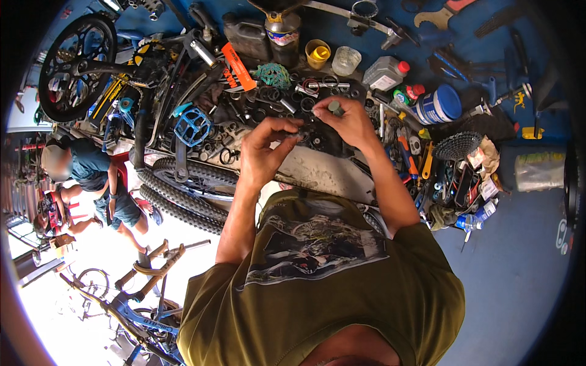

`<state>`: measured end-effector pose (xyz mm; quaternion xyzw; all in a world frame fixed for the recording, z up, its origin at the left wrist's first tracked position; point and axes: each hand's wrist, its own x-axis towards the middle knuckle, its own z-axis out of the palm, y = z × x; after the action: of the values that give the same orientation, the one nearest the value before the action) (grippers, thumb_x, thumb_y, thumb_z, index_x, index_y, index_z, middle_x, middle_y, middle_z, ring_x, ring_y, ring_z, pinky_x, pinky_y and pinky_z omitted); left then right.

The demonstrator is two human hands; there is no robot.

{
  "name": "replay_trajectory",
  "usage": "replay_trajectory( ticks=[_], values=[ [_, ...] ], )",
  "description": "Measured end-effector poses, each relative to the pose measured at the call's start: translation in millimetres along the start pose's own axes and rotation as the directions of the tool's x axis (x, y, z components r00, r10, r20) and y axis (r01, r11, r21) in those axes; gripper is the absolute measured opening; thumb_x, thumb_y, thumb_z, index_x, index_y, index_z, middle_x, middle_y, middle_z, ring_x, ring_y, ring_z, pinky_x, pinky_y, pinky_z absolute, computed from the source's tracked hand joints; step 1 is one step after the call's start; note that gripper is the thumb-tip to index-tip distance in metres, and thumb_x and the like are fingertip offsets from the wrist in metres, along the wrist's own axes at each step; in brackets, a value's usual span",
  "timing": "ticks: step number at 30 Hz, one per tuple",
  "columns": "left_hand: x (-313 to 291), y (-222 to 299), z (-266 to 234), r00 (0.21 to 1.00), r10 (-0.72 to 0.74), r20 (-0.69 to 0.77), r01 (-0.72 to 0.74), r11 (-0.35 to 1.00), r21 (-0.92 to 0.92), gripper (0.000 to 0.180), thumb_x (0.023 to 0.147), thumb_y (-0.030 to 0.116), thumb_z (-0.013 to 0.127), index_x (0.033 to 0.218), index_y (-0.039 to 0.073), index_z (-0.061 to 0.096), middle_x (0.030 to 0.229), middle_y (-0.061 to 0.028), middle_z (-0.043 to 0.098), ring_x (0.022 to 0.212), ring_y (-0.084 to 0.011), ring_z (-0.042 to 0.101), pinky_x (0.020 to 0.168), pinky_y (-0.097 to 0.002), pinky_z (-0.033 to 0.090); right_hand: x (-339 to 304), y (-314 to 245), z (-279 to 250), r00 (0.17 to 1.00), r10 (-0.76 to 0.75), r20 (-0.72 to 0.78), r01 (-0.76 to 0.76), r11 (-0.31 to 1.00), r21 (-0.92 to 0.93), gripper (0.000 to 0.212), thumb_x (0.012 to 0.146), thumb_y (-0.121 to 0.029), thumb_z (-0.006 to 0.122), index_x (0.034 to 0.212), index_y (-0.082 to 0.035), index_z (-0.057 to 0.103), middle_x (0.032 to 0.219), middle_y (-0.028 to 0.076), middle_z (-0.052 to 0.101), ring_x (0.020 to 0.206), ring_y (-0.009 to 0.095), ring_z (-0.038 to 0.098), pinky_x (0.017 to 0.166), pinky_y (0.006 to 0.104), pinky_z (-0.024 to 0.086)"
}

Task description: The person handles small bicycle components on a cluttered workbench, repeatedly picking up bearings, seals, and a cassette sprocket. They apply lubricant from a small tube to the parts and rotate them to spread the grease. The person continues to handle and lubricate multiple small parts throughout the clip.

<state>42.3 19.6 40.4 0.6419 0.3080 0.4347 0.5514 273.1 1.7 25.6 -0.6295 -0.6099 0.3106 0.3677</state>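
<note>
Over the cluttered workbench, my left hand (pixel 264 149) is closed, thumb and fingertips pinching a small dark piece whose kind I cannot make out. A short grey-green cylinder (pixel 335 108) sits among the curled fingers of my right hand (pixel 351 122). Those right fingertips are also pressed together, and anything tiny between them is too small to name. The two hands are apart, a short gap between them. Below and beyond them lie dark rings and small metal bike parts (pixel 288 105). A blue flat pedal (pixel 192 127) on a crank arm lies left of my left hand.
Bottles, a blue-lidded tub (pixel 441 105) and a grey red-capped jug (pixel 386 73) stand at the right back. A cassette (pixel 458 146) and loose tools crowd the right end. Tyres (pixel 183 195) are at the bench's front left. A person (pixel 91 168) sits further left, near a blue bicycle (pixel 131 314).
</note>
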Motion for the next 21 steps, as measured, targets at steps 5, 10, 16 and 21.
replay_trajectory(
  ticks=[5, 10, 16, 21],
  values=[
    [2.9, 31.3, -6.0, 0.955, 0.272, 0.115, -0.294, 0.907, 0.301, 0.029, 0.072, -0.014, 0.070, 0.095, 0.003, 0.064, 0.111, -0.0123, 0.072, 0.107, -0.0282, 0.067, 0.086, -0.0356, 0.055, -10.6, -69.8, -30.3, 0.934, -0.357, -0.004, 0.353, 0.922, 0.159, 0.015, 0.083, -0.013, 0.079, 0.095, -0.006, 0.074, 0.089, 0.006, 0.070, 0.083, 0.023, 0.068, 0.072, 0.0343, 0.053],
    [2.7, 35.7, -4.6, 0.953, 0.287, 0.094, -0.302, 0.902, 0.307, 0.027, 0.073, -0.014, 0.071, 0.093, 0.003, 0.062, 0.111, -0.0123, 0.072, 0.107, -0.0286, 0.067, 0.086, -0.0365, 0.055, -13.9, -82.3, -32.4, 0.885, -0.457, 0.093, 0.459, 0.888, -0.003, 0.015, 0.081, -0.013, 0.079, 0.096, -0.010, 0.075, 0.094, 0.003, 0.069, 0.079, 0.024, 0.068, 0.066, 0.0351, 0.056],
    [-0.6, 31.0, -5.9, 0.963, 0.259, 0.077, -0.270, 0.914, 0.302, 0.026, 0.074, -0.013, 0.071, 0.094, 0.003, 0.061, 0.110, -0.0122, 0.072, 0.108, -0.0288, 0.067, 0.085, -0.0361, 0.056, -17.5, -85.3, -33.1, 0.868, -0.466, 0.173, 0.480, 0.876, -0.049, 0.020, 0.079, -0.008, 0.079, 0.099, -0.010, 0.076, 0.094, 0.005, 0.068, 0.083, 0.023, 0.068, 0.071, 0.0329, 0.055],
    [-2.6, 25.0, -5.6, 0.979, 0.206, 0.013, -0.204, 0.956, 0.211, 0.025, 0.077, -0.011, 0.072, 0.097, 0.002, 0.063, 0.107, -0.0116, 0.072, 0.101, -0.0242, 0.069, 0.080, -0.0329, 0.057, -22.5, -95.1, -42.1, 0.869, -0.442, 0.221, 0.466, 0.883, -0.065, 0.026, 0.076, -0.013, 0.082, 0.101, -0.010, 0.076, 0.100, 0.005, 0.068, 0.086, 0.024, 0.068, 0.072, 0.0339, 0.056]
  ],
)
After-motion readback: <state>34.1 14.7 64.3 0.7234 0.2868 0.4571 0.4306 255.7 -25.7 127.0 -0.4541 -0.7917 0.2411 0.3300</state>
